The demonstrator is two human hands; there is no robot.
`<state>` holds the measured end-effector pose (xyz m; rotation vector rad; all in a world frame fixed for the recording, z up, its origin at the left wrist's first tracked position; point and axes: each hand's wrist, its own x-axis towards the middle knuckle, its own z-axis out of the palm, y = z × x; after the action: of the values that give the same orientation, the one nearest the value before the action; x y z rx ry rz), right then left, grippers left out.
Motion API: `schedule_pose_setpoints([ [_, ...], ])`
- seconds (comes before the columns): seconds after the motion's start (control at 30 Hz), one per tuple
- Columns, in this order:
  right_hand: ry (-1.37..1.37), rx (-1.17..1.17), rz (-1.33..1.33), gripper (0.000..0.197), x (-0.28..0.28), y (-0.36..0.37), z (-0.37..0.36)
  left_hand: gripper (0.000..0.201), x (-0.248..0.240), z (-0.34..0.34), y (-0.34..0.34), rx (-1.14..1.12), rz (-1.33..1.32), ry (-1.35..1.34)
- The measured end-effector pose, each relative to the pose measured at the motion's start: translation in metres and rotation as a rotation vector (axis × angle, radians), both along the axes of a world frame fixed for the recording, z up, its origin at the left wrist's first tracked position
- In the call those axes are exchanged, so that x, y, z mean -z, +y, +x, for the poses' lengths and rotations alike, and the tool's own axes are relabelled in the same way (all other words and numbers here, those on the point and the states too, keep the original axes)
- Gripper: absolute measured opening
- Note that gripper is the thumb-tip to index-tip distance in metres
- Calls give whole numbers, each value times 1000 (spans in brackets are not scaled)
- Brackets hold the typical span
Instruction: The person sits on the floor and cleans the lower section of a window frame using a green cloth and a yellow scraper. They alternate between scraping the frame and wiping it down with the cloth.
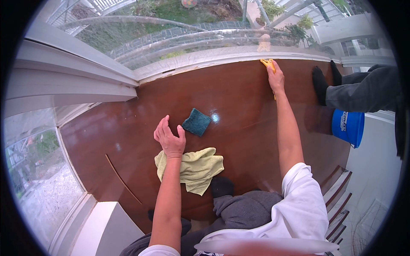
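My right hand (pixel 276 78) is stretched far forward to the base of the window and grips a yellow hand tool (pixel 267 64). The fingers cover much of the tool, so its exact kind does not show. My left hand (pixel 170 138) is empty, fingers apart, over the brown wooden surface. Just right of its fingertips lies a dark green scouring pad (pixel 197 122). A crumpled pale yellow-green cloth (pixel 200 167) spreads beneath my left wrist, close to my foot.
Another person's legs in grey trousers (pixel 363 90) and black socks are at the right. A blue bucket (pixel 352 128) stands beside them. A thin brown strip (pixel 122 178) lies at the left. The window frame (pixel 192 66) borders the far edge, with stair treads (pixel 338 209) at lower right.
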<state>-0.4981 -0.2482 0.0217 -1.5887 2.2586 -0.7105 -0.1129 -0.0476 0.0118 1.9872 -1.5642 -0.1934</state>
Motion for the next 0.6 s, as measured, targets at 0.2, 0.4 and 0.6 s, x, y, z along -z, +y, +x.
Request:
schedule_pose_setpoints([
  [0.2, -1, 7, 26, 48, -1, -1, -1, 50, -1, 0, 0, 4, 7, 1],
  [0.4, 21, -18, 44, 48, -2, -2, -2, 50, -2, -1, -1, 9, 4, 5],
  [0.6, -58, 36, 146, 48, -6, -5, -2, 50, -2, 0, -1, 8, -4, 1],
])
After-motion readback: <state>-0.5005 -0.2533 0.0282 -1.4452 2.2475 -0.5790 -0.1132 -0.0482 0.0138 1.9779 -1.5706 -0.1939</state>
